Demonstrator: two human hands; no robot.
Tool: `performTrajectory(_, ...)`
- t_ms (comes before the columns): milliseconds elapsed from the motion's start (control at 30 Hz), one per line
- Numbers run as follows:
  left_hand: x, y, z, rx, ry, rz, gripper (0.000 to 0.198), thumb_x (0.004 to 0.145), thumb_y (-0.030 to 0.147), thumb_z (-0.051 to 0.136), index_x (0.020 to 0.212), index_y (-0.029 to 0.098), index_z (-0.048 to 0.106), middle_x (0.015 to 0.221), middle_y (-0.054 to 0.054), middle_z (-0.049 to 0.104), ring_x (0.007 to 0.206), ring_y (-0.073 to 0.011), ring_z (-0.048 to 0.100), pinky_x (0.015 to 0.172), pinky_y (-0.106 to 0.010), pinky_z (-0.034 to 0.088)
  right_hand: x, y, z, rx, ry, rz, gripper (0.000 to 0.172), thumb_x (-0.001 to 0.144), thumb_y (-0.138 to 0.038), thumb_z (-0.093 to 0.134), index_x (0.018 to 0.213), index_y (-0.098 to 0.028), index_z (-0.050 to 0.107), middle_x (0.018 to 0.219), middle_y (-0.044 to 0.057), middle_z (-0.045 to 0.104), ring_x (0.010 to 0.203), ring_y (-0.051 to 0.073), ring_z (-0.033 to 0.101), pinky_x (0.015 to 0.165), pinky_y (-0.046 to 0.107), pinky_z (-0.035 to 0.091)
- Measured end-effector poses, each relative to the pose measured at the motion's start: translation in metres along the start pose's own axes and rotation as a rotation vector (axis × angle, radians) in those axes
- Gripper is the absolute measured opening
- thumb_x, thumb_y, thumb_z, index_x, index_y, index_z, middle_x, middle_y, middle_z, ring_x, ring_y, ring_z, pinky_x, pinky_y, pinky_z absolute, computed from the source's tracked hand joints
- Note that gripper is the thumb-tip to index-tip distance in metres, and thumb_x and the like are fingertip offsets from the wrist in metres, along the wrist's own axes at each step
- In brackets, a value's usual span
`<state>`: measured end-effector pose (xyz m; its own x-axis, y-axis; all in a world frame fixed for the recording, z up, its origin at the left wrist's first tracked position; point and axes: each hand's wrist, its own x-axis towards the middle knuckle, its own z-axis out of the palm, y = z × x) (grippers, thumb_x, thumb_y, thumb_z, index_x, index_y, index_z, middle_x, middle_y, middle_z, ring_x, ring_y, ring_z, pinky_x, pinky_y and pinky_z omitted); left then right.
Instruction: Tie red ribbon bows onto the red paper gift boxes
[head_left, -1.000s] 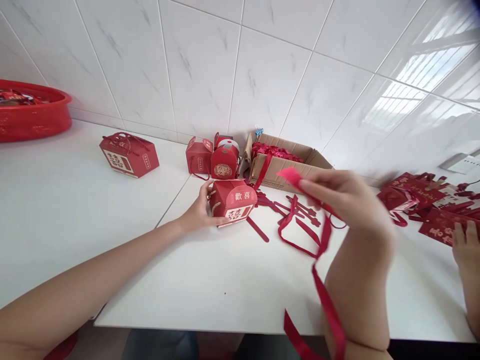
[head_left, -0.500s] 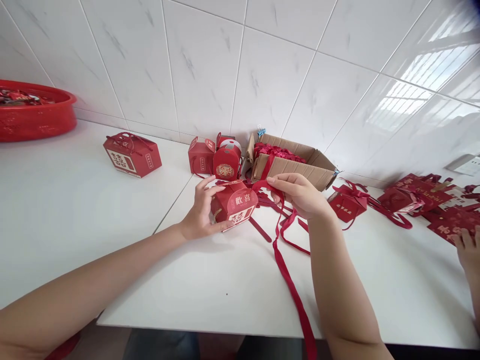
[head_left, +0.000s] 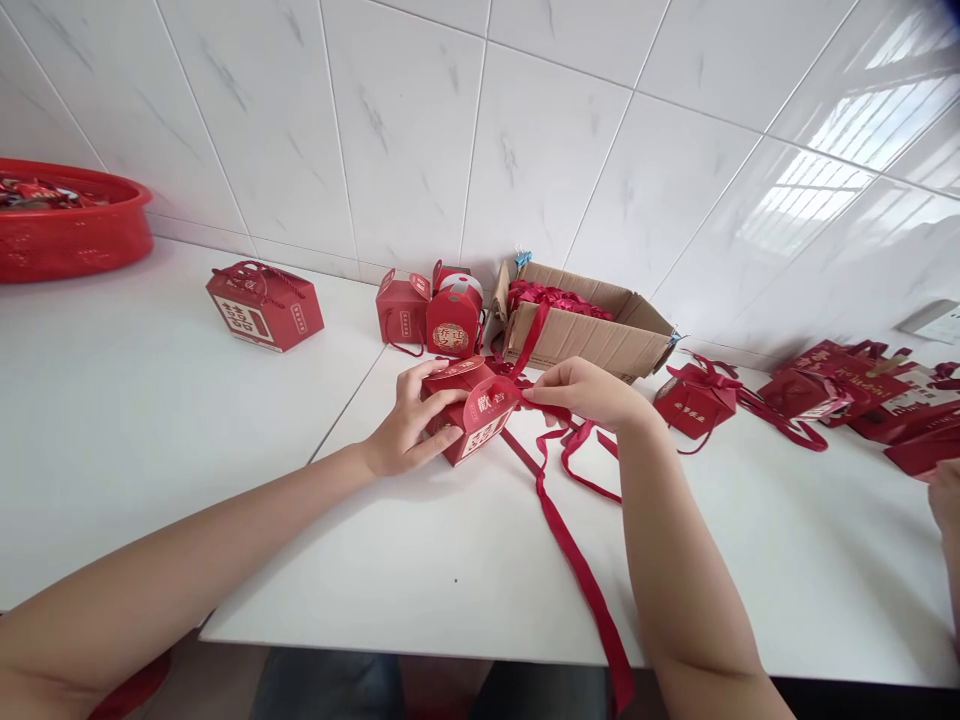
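A red paper gift box (head_left: 459, 378) with gold and white lettering sits tilted on the table, its top flaps folded up. My left hand (head_left: 415, 425) wraps round its left side, thumb on the front and fingers over the top. My right hand (head_left: 581, 392) pinches a red ribbon (head_left: 574, 545) close against the box's right end. One length of this ribbon hangs down over the table's front edge. Another strand rises to the cardboard box behind. Loose red strips lie under and beside my right hand.
An open cardboard box (head_left: 592, 340) of red ribbon stands against the tiled wall. Other red gift boxes (head_left: 270, 312) are at the back and right, one tied with a bow (head_left: 705, 385). A red basin (head_left: 75, 235) is far left. Another person's hand (head_left: 946, 495) is at the right edge.
My right hand has moved slightly left and down, bringing the ribbon against the box's end. My left fingers have shifted over the top. The other person's hand has moved right.
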<state>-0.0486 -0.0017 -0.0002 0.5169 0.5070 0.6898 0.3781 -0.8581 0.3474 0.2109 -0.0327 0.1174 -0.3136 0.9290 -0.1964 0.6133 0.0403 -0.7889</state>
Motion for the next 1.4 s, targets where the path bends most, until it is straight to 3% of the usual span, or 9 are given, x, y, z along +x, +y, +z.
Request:
performTrajectory(167,0.001,0.0,0.0,0.023,-0.016,-0.018,0.039,0.087,0.035,0.051,0.125,0.027,0.052,0.135,-0.011,0.028,0.134,-0.0343,0.024,0.115,-0.055,0.025,-0.003,-0.002,-0.001,-0.106,-0.02,0.033,0.038,0.077,-0.043,0.063,0.052,-0.016,0.056,0.053,0.002,0.058,0.045,0.008,0.042,0.041,0.023,0.029)
performTrajectory(433,0.002,0.002,-0.001,0.035,-0.017,-0.027,0.038,0.086,0.036,0.052,0.123,0.025,0.054,0.133,-0.012,0.031,0.131,-0.0338,0.028,0.113,-0.053,0.026,-0.005,-0.003,-0.001,-0.017,0.089,0.044,0.035,0.08,-0.04,0.06,0.053,-0.017,0.054,0.055,0.001,0.058,0.046,0.008,0.045,0.044,0.023,0.034)
performTrajectory(733,0.003,0.005,-0.002,0.062,-0.006,0.017,0.035,0.089,0.033,0.051,0.122,0.022,0.052,0.131,-0.013,0.031,0.13,-0.0322,0.028,0.112,-0.052,0.028,-0.008,-0.013,0.005,-0.084,0.073,0.058,0.031,0.079,-0.041,0.059,0.06,-0.016,0.061,0.057,0.002,0.062,0.048,0.008,0.046,0.045,0.023,0.034)
performTrajectory(1400,0.002,0.006,-0.002,0.06,-0.007,0.034,0.036,0.09,0.032,0.049,0.124,0.023,0.053,0.132,-0.013,0.032,0.13,-0.0312,0.029,0.111,-0.051,0.029,-0.012,-0.021,0.02,-0.15,0.029,0.008,0.037,0.077,-0.042,0.058,0.052,-0.016,0.052,0.054,0.003,0.06,0.044,0.007,0.042,0.039,0.021,0.029)
